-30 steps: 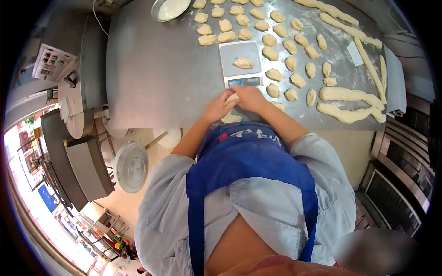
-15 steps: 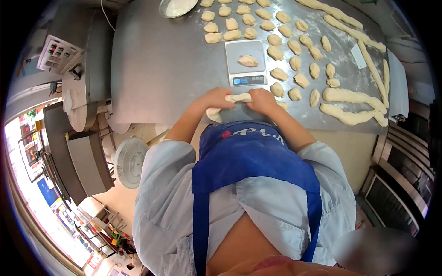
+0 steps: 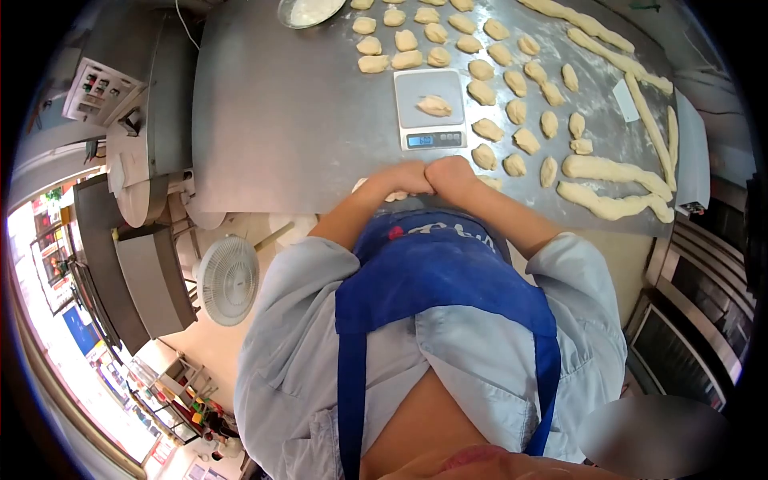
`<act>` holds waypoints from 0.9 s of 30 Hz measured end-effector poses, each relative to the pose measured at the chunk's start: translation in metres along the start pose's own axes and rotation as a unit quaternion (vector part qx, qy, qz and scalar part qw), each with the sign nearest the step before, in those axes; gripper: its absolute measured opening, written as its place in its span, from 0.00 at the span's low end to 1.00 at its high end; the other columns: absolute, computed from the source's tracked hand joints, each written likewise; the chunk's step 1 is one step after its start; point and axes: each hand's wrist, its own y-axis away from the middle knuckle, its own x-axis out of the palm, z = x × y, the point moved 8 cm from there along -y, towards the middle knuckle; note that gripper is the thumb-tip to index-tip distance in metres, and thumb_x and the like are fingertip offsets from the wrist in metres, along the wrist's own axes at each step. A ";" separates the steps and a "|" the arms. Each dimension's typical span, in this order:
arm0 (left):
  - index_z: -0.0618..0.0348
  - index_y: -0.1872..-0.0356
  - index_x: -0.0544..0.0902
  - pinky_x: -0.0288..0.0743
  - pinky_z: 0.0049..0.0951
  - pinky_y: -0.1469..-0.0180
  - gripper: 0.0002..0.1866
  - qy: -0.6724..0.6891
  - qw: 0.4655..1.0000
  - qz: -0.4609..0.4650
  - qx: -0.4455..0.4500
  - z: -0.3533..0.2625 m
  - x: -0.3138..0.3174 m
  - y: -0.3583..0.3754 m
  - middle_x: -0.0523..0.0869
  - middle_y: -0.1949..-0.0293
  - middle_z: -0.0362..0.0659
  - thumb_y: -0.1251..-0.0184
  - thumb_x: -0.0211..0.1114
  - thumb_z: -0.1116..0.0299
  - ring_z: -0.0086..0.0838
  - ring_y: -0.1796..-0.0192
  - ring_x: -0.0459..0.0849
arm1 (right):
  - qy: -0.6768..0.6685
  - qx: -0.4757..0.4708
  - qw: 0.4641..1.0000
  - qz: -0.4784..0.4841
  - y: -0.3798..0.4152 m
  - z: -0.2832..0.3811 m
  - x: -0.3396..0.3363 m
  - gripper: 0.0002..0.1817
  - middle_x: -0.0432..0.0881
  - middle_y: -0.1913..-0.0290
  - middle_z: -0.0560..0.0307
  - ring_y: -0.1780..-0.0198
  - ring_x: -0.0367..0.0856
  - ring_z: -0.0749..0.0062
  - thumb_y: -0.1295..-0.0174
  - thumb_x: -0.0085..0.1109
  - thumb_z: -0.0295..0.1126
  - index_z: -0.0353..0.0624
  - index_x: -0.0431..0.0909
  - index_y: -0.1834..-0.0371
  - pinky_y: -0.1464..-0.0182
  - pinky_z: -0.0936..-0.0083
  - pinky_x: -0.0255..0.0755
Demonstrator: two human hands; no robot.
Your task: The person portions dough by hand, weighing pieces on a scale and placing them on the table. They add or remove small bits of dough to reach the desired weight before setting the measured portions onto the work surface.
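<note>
My left hand (image 3: pixel 410 177) and my right hand (image 3: pixel 452 174) meet at the near edge of the steel table, just in front of the scale. Both are closed. A pale strip of dough (image 3: pixel 395 195) runs under my left hand, with another part of it showing left of the wrist. My right hand is curled where the strip's end would be, but the fingers hide the dough there. On the white digital scale (image 3: pixel 432 142), its display lit, lies one dough piece (image 3: pixel 434 106).
Several dough pieces (image 3: pixel 482 93) lie in rows beyond and right of the scale. Long dough strips (image 3: pixel 616 171) rest at the table's right, near a white card (image 3: pixel 626 100). A bowl of flour (image 3: pixel 312 11) stands at the far edge. A fan (image 3: pixel 227 280) is below left.
My hands have come together; the dough stretch visible between them is now covered. My left hand moved right and slightly down. The piece on the scale stays put.
</note>
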 end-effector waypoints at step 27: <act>0.54 0.55 0.82 0.73 0.46 0.48 0.19 -0.227 0.868 -0.428 0.111 0.014 -0.011 0.082 0.83 0.56 0.50 0.46 0.73 0.59 0.46 0.49 0.81 | -0.123 0.085 0.908 -0.392 -0.021 -0.097 -0.046 0.16 0.80 0.51 0.50 0.49 0.79 0.51 0.44 0.68 0.33 0.45 0.78 0.53 0.48 0.57 0.73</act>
